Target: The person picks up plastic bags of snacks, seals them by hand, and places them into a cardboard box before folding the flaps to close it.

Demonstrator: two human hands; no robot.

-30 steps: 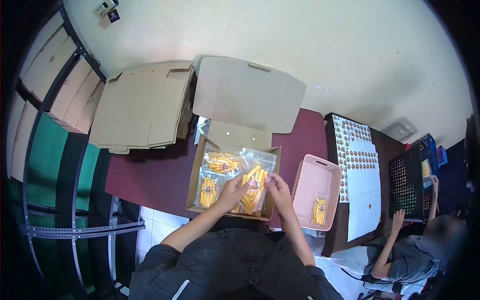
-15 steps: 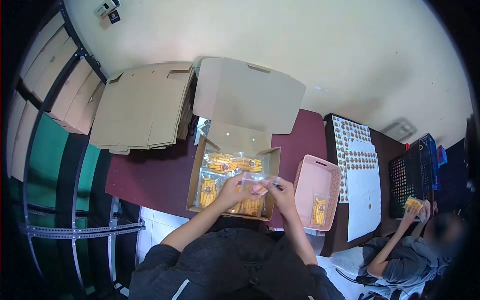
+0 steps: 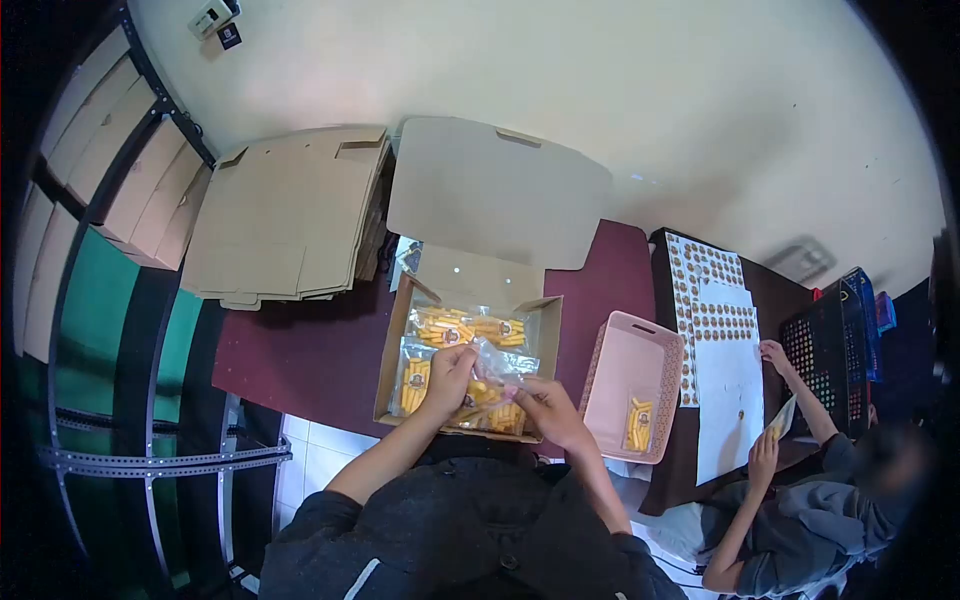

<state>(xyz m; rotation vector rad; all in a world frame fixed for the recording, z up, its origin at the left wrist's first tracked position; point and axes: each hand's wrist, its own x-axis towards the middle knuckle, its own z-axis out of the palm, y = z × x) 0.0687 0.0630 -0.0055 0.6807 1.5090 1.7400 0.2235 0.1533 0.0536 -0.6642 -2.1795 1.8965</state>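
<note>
An open cardboard box holds several clear bags of yellow sticks with round labels. Above the box's front half, my left hand pinches one side of a clear plastic bag. At the bag's lower right side is my right hand, its fingers closed on the plastic. Yellow pieces show through and below this bag; which of them are inside it I cannot tell. To the right, a pink basket holds one bag of yellow sticks.
Flattened cardboard boxes are stacked at the back left, beside the raised box lid. Sticker sheets lie on the dark right table. A co-worker there holds a bag, near a black crate. Shelving stands left.
My hands have moved slightly apart, my right hand lower, and the bag between them has tilted. The co-worker has lowered the bag and stretched one hand to the sticker sheets.
</note>
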